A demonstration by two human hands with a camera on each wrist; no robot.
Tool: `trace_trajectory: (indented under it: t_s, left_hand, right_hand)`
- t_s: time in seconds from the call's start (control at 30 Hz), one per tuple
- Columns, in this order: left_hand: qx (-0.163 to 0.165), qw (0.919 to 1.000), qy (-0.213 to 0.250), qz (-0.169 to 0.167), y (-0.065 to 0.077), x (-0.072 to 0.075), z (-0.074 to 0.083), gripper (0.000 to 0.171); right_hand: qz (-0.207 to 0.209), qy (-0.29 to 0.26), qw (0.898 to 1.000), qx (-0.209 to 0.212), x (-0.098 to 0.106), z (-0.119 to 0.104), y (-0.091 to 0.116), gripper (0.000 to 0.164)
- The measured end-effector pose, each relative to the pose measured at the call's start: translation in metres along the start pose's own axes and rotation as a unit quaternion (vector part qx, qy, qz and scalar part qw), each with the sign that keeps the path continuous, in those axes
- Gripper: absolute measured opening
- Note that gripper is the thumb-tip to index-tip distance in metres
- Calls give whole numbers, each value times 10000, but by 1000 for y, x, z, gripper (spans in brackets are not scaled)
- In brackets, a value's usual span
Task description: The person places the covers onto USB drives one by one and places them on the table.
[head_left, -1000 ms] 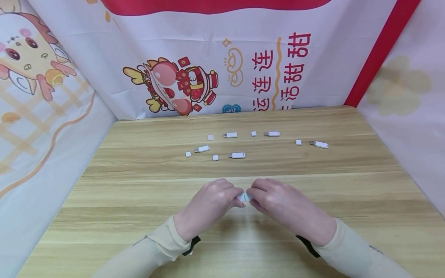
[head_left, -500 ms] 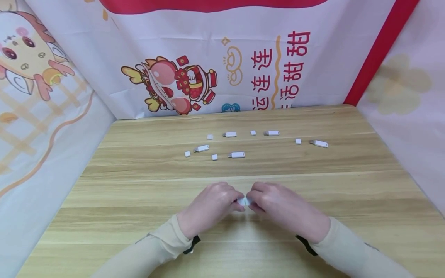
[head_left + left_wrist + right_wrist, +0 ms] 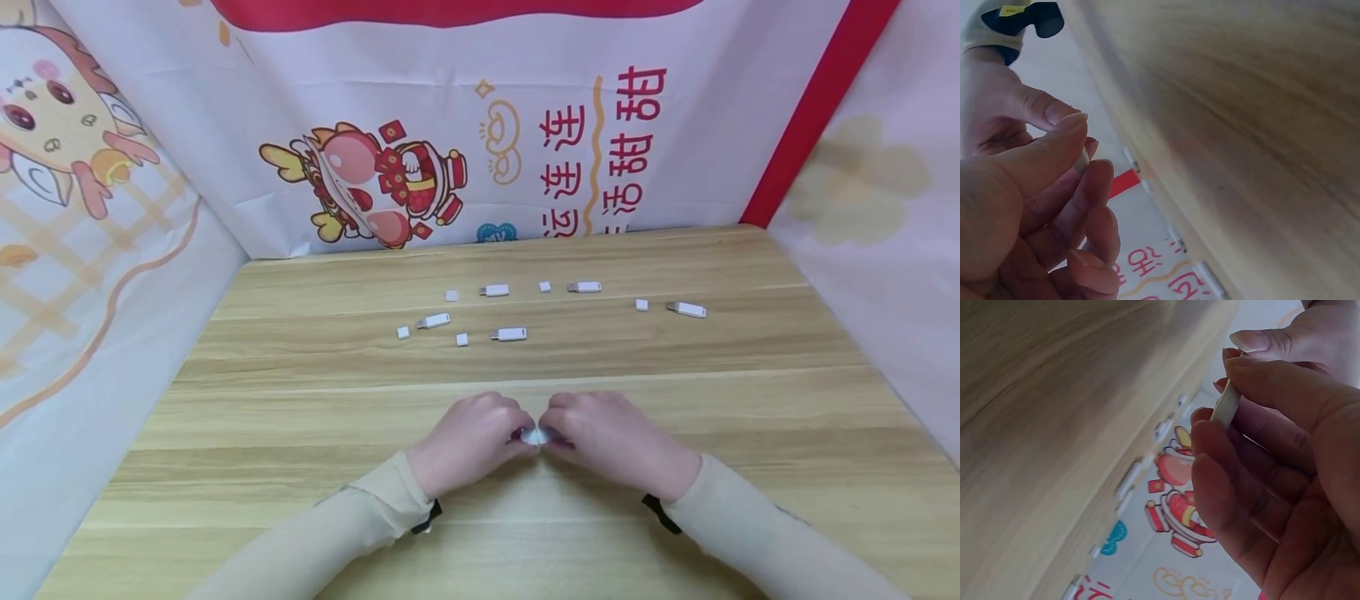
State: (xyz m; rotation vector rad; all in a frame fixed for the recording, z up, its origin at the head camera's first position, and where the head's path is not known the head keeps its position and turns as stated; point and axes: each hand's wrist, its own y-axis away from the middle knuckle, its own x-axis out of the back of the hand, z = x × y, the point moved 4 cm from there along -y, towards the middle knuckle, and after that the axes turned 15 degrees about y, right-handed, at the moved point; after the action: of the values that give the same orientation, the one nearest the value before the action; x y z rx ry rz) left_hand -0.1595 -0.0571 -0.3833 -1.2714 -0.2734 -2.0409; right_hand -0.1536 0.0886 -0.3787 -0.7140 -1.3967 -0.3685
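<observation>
Shifted toward 3 o'clock, the left hand [image 3: 474, 440] now sits closer to the right hand [image 3: 618, 442]; both narrowly pinch a small white piece [image 3: 1227, 405] between them, presumably steadying opposite ends, with USB sticks [image 3: 512, 334] and caps [image 3: 462, 340] toward 12 o'clock.

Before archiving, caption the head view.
Left hand and right hand pinch a small white object; beyond lie five uncapped USB sticks and five caps on a wooden table.

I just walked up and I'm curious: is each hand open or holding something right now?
Left hand: closed, pinching a small white plastic-looking piece.
Right hand: closed, pinching a slim white plastic-looking piece, possibly the same one.
</observation>
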Motion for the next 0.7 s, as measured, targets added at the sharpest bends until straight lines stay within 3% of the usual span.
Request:
trace_trajectory:
  t_s: [0.23, 0.5, 0.7]
  left_hand:
    - [328, 9988, 51, -363, -23, -12, -13, 13]
    - [883, 9932, 400, -648, -72, -17, -29, 12]
    - [1170, 9901, 375, -681, -108, -19, -47, 9]
  right_hand:
    - [-325, -62, 9991, -277, -13, 20, -1, 8]
    - [-598, -629, 9928, -829, -20, 65, -4, 5]
    - [-714, -987, 9852, -1210, -24, 101, -12, 6]
